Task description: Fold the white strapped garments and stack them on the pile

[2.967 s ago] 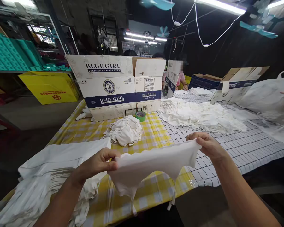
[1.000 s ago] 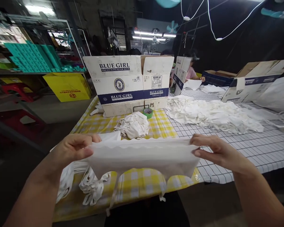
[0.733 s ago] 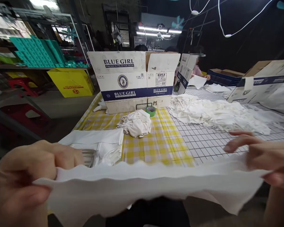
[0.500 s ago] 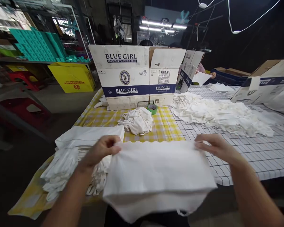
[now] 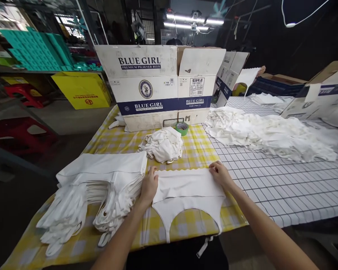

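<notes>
A white strappy top [image 5: 187, 185] lies spread flat on the yellow checked cloth in front of me, its scalloped edge facing away and its straps toward me. My left hand [image 5: 150, 185] pinches the far left corner of the top. At the far right corner my right hand [image 5: 221, 174] grips the same edge, fingers closed. One strap hangs over the table's near edge. Just left of my left hand sits a thick stack of folded white tops [image 5: 103, 167] with their straps bunched toward me. Beyond the top is a crumpled white heap of fabric [image 5: 163, 144].
A Blue Girl carton [image 5: 146, 90] stands at the back, with a green tape roll [image 5: 181, 128] before it. A white garment pile [image 5: 259, 131] covers part of the grid-patterned cloth [image 5: 273, 191]. Another person's hand [image 5: 261, 71] holds white fabric behind. A red stool [image 5: 19, 137] stands left.
The top has gone from being held up, hanging and blurred, to lying flat on the table. Both hands have come down and closer together. The other person's fabric has risen.
</notes>
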`<state>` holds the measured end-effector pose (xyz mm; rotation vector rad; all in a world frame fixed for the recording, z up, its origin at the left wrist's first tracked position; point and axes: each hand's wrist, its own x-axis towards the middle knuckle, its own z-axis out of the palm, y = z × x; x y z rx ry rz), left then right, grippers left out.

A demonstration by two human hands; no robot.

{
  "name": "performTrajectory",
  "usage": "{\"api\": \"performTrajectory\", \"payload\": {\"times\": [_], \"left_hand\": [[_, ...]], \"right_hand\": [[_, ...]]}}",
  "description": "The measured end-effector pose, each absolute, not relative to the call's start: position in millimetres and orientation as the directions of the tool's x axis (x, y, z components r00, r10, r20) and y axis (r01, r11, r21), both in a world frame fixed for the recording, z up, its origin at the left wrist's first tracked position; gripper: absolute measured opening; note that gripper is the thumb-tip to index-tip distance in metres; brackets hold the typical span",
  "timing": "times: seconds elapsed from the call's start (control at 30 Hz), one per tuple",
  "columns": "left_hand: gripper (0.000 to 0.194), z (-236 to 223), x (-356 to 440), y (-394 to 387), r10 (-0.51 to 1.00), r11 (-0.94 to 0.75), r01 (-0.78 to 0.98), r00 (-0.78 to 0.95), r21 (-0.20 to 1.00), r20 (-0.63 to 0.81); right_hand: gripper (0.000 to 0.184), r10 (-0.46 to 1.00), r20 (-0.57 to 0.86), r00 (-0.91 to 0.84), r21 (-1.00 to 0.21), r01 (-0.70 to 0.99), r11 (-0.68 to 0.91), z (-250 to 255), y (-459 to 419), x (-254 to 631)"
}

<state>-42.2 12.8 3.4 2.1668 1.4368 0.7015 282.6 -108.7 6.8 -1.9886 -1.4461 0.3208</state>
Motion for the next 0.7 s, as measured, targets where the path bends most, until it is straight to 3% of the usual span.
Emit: {"api": "performTrajectory", "payload": {"times": [0.13, 0.3, 0.37, 0.5, 0.6, 0.7], "left_hand": [[0.033, -9.0, -50.4, 13.0, 0.856, -0.517, 0.633, 0.388, 0.576, 0.342], [0.042, -7.3, -46.9, 11.6, 0.796, -0.590, 0.735, 0.462, 0.333, 0.390], [0.046, -0.1, -41.4, 0.9, 0.767, -0.622, 0.743, 0.515, 0.248, 0.382], [0.056, 12.5, -38.3, -29.3, 0.524, -0.846, 0.487, 0.835, 0.216, 0.169], [0.059, 17.1, -53.6, -38.2, 0.369, -0.880, 0.356, 0.929, 0.315, -0.021], [0.056, 17.2, -77.4, -27.5, 0.350, -0.835, 0.360, 0.931, 0.415, -0.104]], "right_hand": [[0.020, 0.890, 0.238, 0.389, -0.614, 0.770, -0.172, -3.1, -108.6, 276.5], [0.029, 0.857, 0.299, 0.419, -0.574, 0.797, -0.189, -1.5, -106.6, 266.8], [0.035, 0.857, 0.332, 0.394, -0.501, 0.843, -0.193, 4.2, -109.8, 257.5], [0.046, 0.970, 0.229, 0.082, -0.262, 0.965, -0.020, 9.8, -130.4, 234.3], [0.051, 0.993, 0.066, -0.096, -0.254, 0.961, 0.110, 6.1, -154.9, 234.3], [0.049, 0.998, 0.008, -0.066, -0.278, 0.958, 0.066, 2.6, -175.7, 252.8]]}}
